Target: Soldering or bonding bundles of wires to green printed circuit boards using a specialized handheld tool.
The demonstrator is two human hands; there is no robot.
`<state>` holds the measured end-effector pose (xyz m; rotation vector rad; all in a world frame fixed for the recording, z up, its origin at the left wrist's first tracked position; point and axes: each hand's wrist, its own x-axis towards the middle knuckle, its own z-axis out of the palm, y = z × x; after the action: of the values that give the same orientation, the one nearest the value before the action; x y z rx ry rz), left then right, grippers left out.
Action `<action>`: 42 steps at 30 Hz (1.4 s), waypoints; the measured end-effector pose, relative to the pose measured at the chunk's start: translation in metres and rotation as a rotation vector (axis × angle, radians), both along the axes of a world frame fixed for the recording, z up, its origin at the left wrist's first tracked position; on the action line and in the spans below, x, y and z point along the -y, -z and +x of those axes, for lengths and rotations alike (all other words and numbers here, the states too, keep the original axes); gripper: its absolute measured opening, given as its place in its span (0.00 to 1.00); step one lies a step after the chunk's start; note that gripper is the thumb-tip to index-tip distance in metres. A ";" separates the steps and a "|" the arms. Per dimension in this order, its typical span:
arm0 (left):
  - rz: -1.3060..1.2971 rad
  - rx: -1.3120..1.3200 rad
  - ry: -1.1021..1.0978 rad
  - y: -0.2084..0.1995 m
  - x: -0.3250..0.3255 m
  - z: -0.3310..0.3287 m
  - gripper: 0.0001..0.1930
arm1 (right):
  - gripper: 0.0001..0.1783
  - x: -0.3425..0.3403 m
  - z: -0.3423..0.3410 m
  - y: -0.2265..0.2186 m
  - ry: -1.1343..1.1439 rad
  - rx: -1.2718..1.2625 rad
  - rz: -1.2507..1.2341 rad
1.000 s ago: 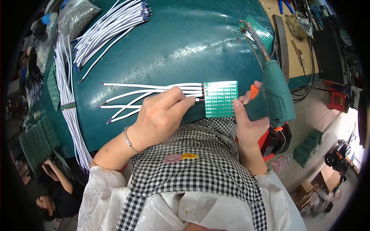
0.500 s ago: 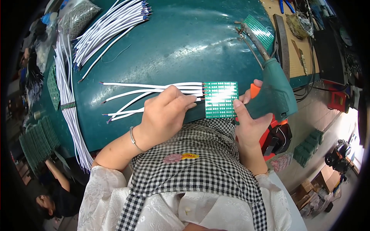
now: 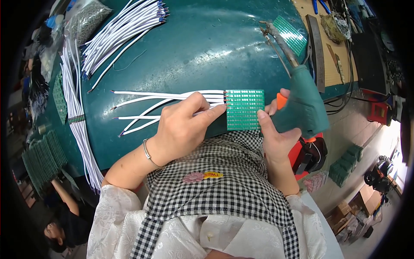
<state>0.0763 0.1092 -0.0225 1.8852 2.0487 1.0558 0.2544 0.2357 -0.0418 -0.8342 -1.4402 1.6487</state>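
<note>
Perforated green board (image 3: 246, 110) at the near edge of the table (image 3: 189, 69) — left grip (image 3: 183, 125) pinched on white wires (image 3: 139, 118), right grip (image 3: 278, 134) holding the soldering gun (image 3: 308, 101) and the board's edge. A slipping pinch could misalign the wire ends.

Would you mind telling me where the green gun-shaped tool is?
In the head view, the green gun-shaped tool is right of centre, gripped in the right hand, just right of the nearer green board.
</note>
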 end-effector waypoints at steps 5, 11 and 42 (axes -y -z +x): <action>-0.088 -0.122 0.002 0.012 -0.004 0.002 0.18 | 0.24 -0.003 0.006 0.019 -0.018 0.259 0.342; -0.049 -0.094 -0.011 0.022 -0.006 0.003 0.17 | 0.19 -0.007 0.009 0.020 -0.082 0.472 0.702; 0.097 -0.022 0.015 0.024 -0.008 -0.002 0.20 | 0.37 -0.018 -0.003 0.007 -0.080 -0.050 0.153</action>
<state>0.0743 0.1170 -0.0465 1.9639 2.0263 1.1553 0.2519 0.2536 -0.0488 -0.6533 -1.5604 1.5842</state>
